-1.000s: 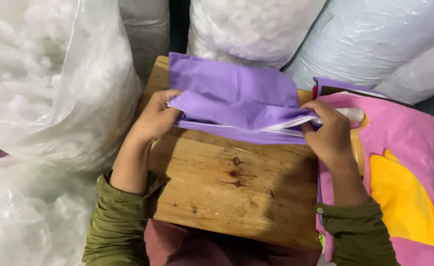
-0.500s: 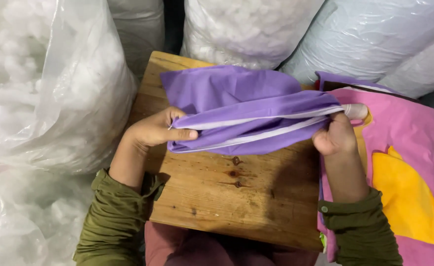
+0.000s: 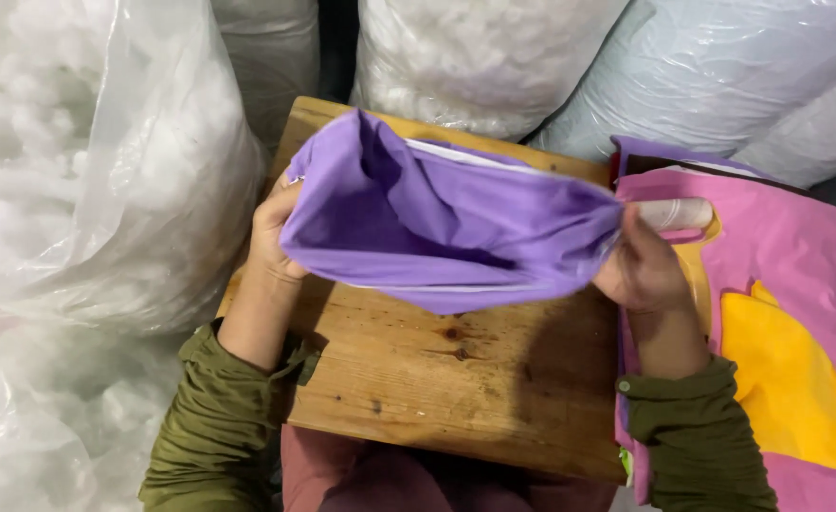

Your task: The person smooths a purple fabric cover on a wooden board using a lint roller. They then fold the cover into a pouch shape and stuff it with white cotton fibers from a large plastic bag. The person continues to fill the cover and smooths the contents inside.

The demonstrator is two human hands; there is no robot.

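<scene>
In the head view, a small wooden bench [image 3: 456, 379] of pale knotted planks sits low before the person, hemmed in closely on three sides by big clear plastic sacks of white fibre stuffing [image 3: 96, 190], which leave only dark slivers of room between them. Over the bench top hangs a purple fabric cover [image 3: 446, 228], pulled wide open like a pouch with its mouth toward the camera. The left hand [image 3: 274, 237] grips its left edge, fingers clamped on the cloth; the right hand [image 3: 641, 270] pinches the right edge, fingers closed on the fabric. Both arms wear olive green sleeves [image 3: 219, 427]. Just right of the bench lies a pink fabric piece with yellow patches [image 3: 788, 284], touching the bench's edge.
</scene>
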